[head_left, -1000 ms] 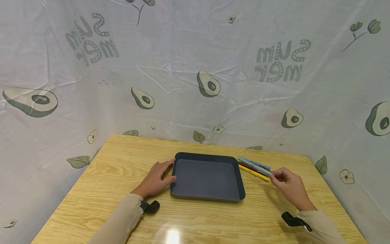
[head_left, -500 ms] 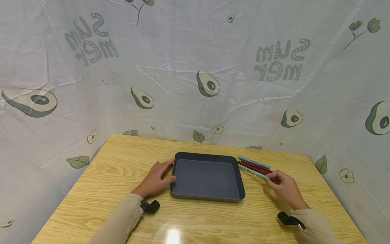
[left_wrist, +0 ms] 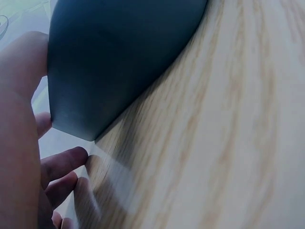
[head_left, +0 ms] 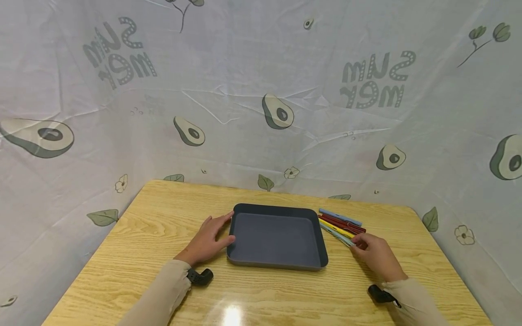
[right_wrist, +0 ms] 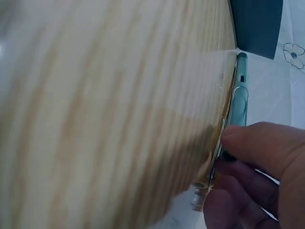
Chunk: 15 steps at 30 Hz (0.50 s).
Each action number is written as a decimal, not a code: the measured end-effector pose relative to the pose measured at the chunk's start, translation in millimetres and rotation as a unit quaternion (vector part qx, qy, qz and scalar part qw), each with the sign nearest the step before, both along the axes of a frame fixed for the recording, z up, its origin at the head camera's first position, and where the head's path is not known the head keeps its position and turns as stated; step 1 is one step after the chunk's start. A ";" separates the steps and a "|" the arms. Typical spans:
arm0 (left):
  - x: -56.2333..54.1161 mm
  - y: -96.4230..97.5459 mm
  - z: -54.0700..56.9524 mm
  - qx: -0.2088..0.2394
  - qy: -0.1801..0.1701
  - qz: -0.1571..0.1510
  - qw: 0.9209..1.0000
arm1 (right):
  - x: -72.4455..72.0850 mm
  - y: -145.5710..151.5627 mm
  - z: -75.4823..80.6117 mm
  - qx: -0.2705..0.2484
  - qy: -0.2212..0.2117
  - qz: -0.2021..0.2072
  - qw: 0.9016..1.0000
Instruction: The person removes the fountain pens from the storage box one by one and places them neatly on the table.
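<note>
A dark grey rectangular tray (head_left: 279,240) lies mid-table. My left hand (head_left: 205,240) rests at its left side, thumb and fingers spread and touching the rim; in the left wrist view the thumb lies along the tray wall (left_wrist: 119,57). Right of the tray lie pens side by side: a blue pen (head_left: 340,217) at the back, dark red pens (head_left: 342,223), a yellow pen (head_left: 336,228) and a pale teal pen (head_left: 336,235) in front. My right hand (head_left: 379,257) pinches the near end of the teal pen (right_wrist: 239,105) between thumb and fingers.
The wooden table (head_left: 277,296) runs up to a pale curtain (head_left: 244,59) printed with avocados, hanging behind and at both sides. Each wrist wears a black camera, the left camera (head_left: 200,276) close to the tray's front left corner.
My right hand has moved left and toward me, carrying the teal pen from above the red pens, across the yellow one, to the front of the row. My left hand stays put.
</note>
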<state>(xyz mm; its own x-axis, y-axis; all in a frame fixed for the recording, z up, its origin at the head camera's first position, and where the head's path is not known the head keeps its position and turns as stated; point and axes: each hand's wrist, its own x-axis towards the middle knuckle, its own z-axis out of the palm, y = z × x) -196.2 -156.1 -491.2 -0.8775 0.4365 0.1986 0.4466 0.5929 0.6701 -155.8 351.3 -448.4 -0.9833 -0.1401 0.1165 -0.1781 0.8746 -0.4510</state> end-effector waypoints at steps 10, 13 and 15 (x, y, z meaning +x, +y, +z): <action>-0.4 -1.1 1.2 0.003 0.005 -0.001 1.000 | -3.0 -0.4 2.8 0.025 -0.010 -0.001 1.000; -1.3 -1.7 2.0 0.003 0.003 -0.004 1.000 | -1.7 -1.2 6.8 0.019 -0.022 0.001 1.000; -2.2 -2.2 2.8 0.002 0.000 -0.007 1.000 | -1.1 -2.0 9.5 0.019 -0.022 0.002 1.000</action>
